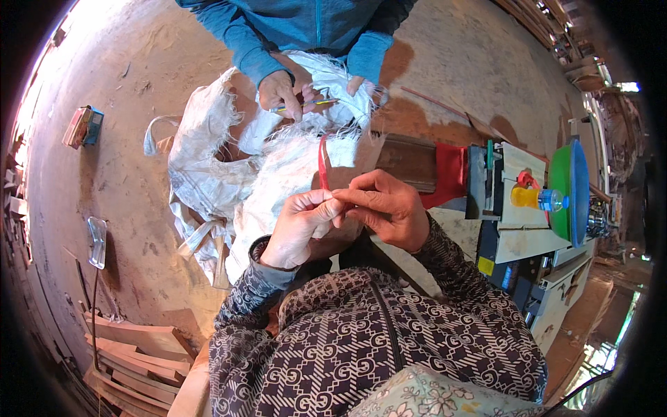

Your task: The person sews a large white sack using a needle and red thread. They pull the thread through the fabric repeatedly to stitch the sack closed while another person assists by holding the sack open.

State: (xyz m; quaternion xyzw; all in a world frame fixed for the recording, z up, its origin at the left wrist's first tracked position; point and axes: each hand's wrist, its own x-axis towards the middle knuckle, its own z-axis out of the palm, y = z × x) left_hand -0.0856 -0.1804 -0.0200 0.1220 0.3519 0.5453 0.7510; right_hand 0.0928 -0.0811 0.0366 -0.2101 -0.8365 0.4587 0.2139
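A narrow red strip [324, 165] rises from between my pinched fingertips, its upper end lying over white woven sack cloth [278, 174]. My left hand [300, 228] grips the strip's near end between thumb and forefinger. Against those fingertips, my right hand [389, 210] pinches at the same end, its other fingers curled; the exact spot it holds is partly hidden. Across from me, a person in a blue jacket [316, 28] has a hand [281, 94] around a slim yellow and blue stick-like tool [306, 105], above the frayed cloth.
To the right stands a bench with light boards [522, 184], red cloth [448, 169], a bottle of yellow liquid [531, 199] and green and blue basins [578, 193]. Curved wood pieces [139, 347] are stacked at lower left. A small box [84, 127] rests on the floor.
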